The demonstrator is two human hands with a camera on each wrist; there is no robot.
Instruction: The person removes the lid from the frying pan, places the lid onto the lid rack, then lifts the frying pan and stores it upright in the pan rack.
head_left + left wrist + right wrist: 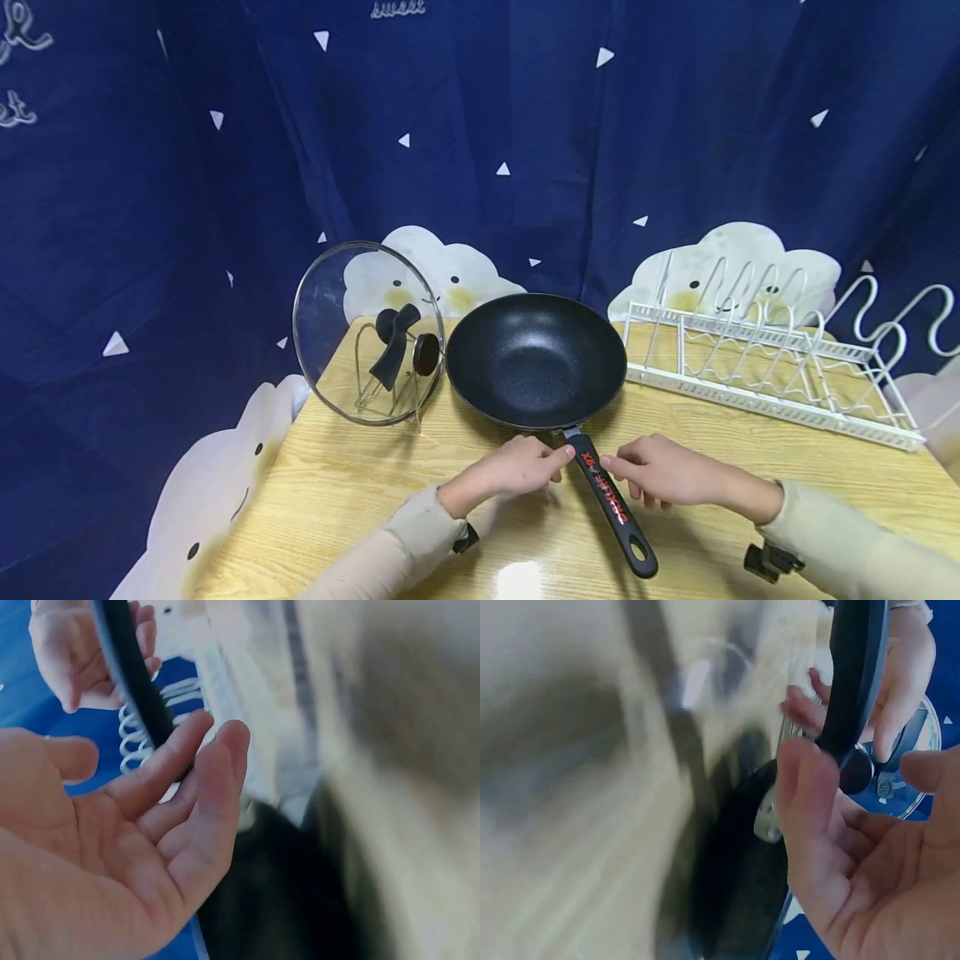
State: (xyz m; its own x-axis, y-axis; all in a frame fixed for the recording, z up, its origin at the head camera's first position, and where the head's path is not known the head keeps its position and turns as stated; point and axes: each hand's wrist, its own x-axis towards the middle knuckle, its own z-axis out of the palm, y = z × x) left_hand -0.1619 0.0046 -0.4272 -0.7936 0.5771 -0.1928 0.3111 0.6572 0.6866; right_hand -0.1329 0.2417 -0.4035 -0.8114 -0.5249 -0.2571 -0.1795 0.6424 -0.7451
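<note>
A black frying pan (pixel 536 358) with a deep bowl stands at the middle of the table, its black handle (pixel 611 504) with red lettering slanting toward me. On the handle's left side is my left hand (pixel 517 467), thumb tip right at the handle near the pan. My right hand (pixel 660 471) is on the other side, its fingertips close to the grip. In the left wrist view the left hand's fingers (pixel 206 795) are relaxed, with a gap to the thumb. The right hand (pixel 870 862) likewise shows loosely bent fingers, not wrapped round the handle.
Left of the pan a glass lid (pixel 322 392) with a black knob stands upright on a wire stand (pixel 367 387). A white wire dish rack (pixel 772 400) sits at the right of the wooden table (pixel 315 517). Behind hangs a blue curtain (pixel 480 125) with clouds.
</note>
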